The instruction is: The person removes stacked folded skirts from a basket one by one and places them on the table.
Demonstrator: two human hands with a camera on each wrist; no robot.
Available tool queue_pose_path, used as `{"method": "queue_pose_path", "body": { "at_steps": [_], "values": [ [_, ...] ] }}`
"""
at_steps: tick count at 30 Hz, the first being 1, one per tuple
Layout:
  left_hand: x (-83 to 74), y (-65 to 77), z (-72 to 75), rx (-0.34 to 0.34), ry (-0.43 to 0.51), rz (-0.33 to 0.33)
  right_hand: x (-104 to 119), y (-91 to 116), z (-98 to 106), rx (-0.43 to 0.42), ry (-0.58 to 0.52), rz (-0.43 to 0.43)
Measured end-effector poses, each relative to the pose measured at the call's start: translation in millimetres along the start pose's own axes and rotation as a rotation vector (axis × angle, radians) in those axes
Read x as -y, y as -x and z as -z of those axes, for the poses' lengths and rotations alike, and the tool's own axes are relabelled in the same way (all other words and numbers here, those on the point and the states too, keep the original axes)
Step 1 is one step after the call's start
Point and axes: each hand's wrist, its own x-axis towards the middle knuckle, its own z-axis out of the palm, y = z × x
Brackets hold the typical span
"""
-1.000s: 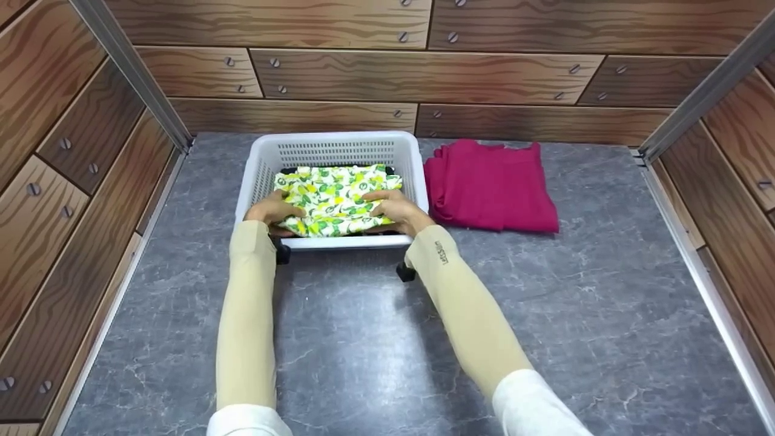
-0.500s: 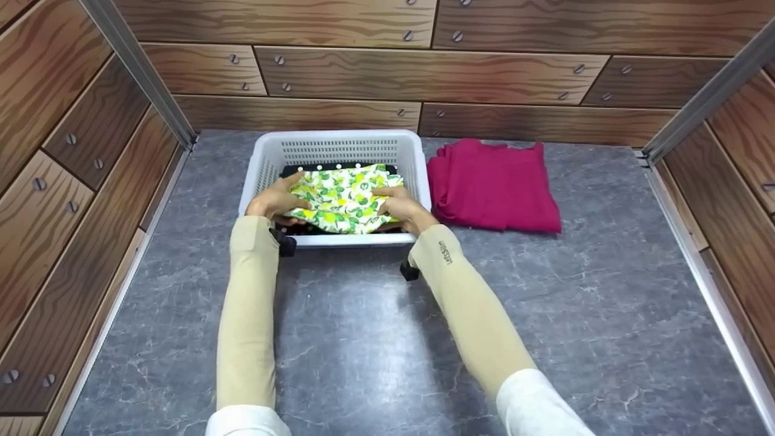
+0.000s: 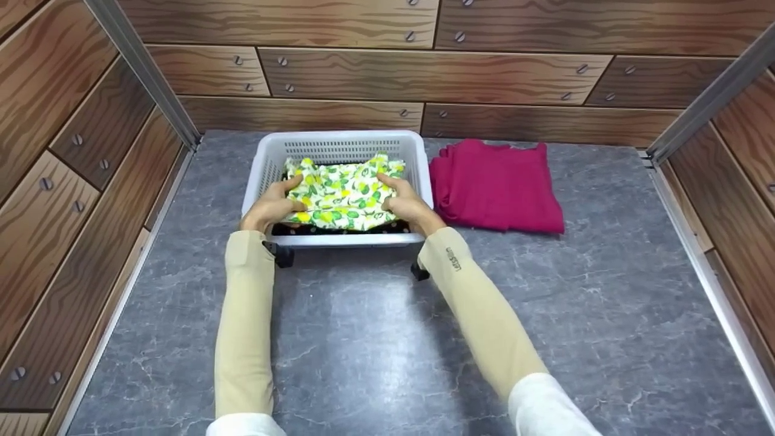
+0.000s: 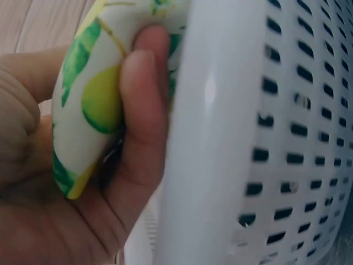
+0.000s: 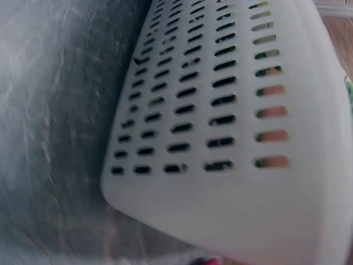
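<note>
print cloth [image 3: 342, 191], white with yellow fruit and green leaves, lies folded within the rim of the white basket [image 3: 351, 240], above a dark dotted cloth [image 3: 348, 231]. the left hand [image 3: 272, 204] grips its left edge, thumb on top; in the left wrist view, fingers curl round the folded edge just beside the basket's wall. the right hand [image 3: 408, 203] grips the opposite edge, thumb likewise on top; in the right wrist view, parts of its fingers show through the upper slots. both forearms wear beige sleeves [image 3: 245, 333]. right of the basket, a folded magenta cloth [image 3: 493, 184] lies on the marbled grey surface [image 3: 375, 339]; behind stands a wood-patterned wall [image 3: 375, 75].
</note>
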Motion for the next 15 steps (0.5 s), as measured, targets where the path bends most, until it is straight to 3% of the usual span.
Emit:
{"method": "queue_pose_path", "body": {
  "at_steps": [5, 15],
  "values": [
    [-10.6, 5.2, -6.3, -0.04, 0.025, -0.098, 9.6, 6.7, 13.3, -0.02, 0.123, 0.134],
    [-38.2, 11.3, -34.9, -0.146, 0.086, -0.326, 25.0, 35.0, 47.1, -0.144, 0.09, 0.273]
  ]
}}
